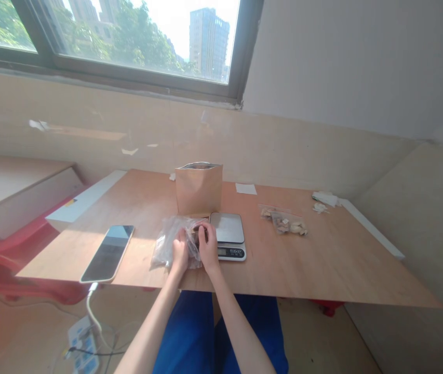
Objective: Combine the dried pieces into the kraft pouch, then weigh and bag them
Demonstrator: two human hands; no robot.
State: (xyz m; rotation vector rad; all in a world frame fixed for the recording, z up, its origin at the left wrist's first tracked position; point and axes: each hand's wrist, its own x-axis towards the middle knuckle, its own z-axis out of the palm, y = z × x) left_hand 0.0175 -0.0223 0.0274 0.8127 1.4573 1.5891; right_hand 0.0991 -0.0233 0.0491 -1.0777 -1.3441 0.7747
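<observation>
My left hand (180,251) is closed on a clear plastic bag (163,243) that lies crumpled on the table. Close beside it, my right hand (207,245) has its fingers curled at the bag's opening, around something small and dark brown (196,235) whose kind I cannot make out. The fingers partly hide it. A kitchen scale (227,227) with a flat metal plate stands just right of my right hand, and that hand covers its left edge. Behind the hands, a brown kraft paper pouch (199,189) stands upright with its top open.
A phone (108,253) lies at the left front edge, a white cable (94,304) near its end. Small filled zip bags (283,221) lie right of the scale. A white paper (246,188) and crumpled tissues (325,199) are farther back. A power strip (83,343) rests below.
</observation>
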